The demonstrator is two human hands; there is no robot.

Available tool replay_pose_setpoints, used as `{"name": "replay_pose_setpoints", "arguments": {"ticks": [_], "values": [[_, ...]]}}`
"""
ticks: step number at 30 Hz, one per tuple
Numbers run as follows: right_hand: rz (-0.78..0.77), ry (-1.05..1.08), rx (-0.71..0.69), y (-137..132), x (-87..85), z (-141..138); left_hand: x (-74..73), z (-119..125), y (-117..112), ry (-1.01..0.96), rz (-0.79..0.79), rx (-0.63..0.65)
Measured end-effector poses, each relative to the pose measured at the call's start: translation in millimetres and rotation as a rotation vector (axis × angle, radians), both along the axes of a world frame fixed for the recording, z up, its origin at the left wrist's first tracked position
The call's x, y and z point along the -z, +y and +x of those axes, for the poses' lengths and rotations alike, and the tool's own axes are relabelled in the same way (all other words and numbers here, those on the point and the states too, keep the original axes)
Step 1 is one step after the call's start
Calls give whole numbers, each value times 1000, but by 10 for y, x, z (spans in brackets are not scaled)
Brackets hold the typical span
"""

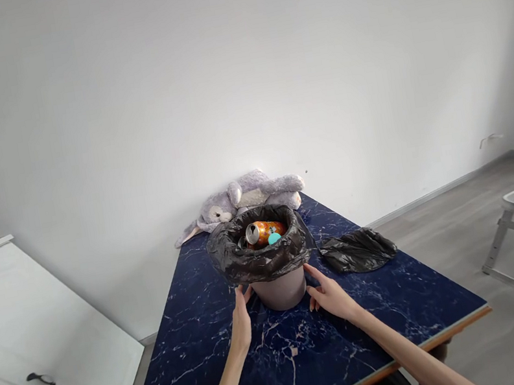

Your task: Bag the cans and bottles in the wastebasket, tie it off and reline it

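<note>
Between left hand (pixel 242 321) and right hand (pixel 327 295): bin (pixel 281 293) (upright).

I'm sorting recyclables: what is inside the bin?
An orange can, its open end showing, and something turquoise lie in the bin, within its black liner. Anything beneath is covered; the bottom cannot be seen.

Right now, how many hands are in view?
2: the left hand at the left side of the bin, and the right hand at its right side.
</note>
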State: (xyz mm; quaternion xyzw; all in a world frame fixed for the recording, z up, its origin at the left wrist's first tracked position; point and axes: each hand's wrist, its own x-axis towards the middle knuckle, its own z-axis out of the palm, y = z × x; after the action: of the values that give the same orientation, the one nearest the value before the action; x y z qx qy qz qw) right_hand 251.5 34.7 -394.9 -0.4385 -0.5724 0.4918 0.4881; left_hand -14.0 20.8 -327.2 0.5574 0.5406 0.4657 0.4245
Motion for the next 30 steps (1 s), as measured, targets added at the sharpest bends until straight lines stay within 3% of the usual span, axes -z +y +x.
{"name": "replay_pose_setpoints", "arguments": {"ticks": [5,11,14,16,19,24,27,30], "values": [[-30,-45,-11,-151,-54,76,-31,96,-214,31,-41,9],[-27,-101,-69,-550,-147,238,65,104,-743,91,-128,-49],[-12,-74,-67,-690,-264,354,-34,22,-875,116,-128,-108],[7,-8,-7,-715,-425,447,-199,-56,-844,73,-57,-112],[-36,183,38,-670,-779,587,-570,-170,-676,-109,-42,-87],[-220,543,-96,-487,-1380,690,-1271,-239,-396,-227,-153,51],[-245,566,-40,-352,-1674,660,-1599,-173,-281,-126,-87,72],[-149,451,89,-263,-1993,637,-1867,-52,-198,-57,-5,14]]}}
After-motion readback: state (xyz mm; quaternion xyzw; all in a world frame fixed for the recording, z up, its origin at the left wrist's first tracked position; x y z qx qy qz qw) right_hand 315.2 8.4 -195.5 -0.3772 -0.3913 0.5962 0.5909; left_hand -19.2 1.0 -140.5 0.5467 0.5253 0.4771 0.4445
